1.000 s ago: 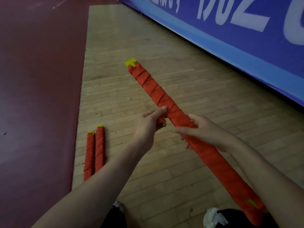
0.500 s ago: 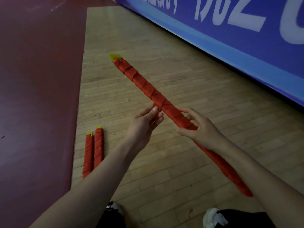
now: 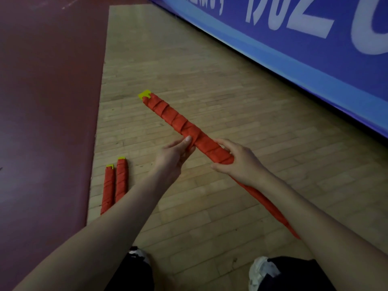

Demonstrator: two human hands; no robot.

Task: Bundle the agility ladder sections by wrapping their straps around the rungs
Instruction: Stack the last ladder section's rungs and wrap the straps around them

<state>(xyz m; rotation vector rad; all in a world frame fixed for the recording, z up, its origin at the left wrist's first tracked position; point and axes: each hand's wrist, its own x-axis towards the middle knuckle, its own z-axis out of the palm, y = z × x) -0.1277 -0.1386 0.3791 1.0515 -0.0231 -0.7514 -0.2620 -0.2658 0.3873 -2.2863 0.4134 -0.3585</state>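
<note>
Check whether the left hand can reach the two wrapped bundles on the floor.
Probably yes: only bare floor lies between the left hand and the two wrapped bundles beside its forearm, but it must first release the held bundle.

You're in an indoor sports hall: pale wooden strip floor [image 3: 210, 85], a dark red painted court zone [image 3: 46, 101] beside it, and a blue padded banner [image 3: 294, 51] with large white lettering along the edge.

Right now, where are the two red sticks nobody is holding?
The two red sticks lie side by side on the wooden floor, at lower left in the head view, just left of the left hand.
</note>
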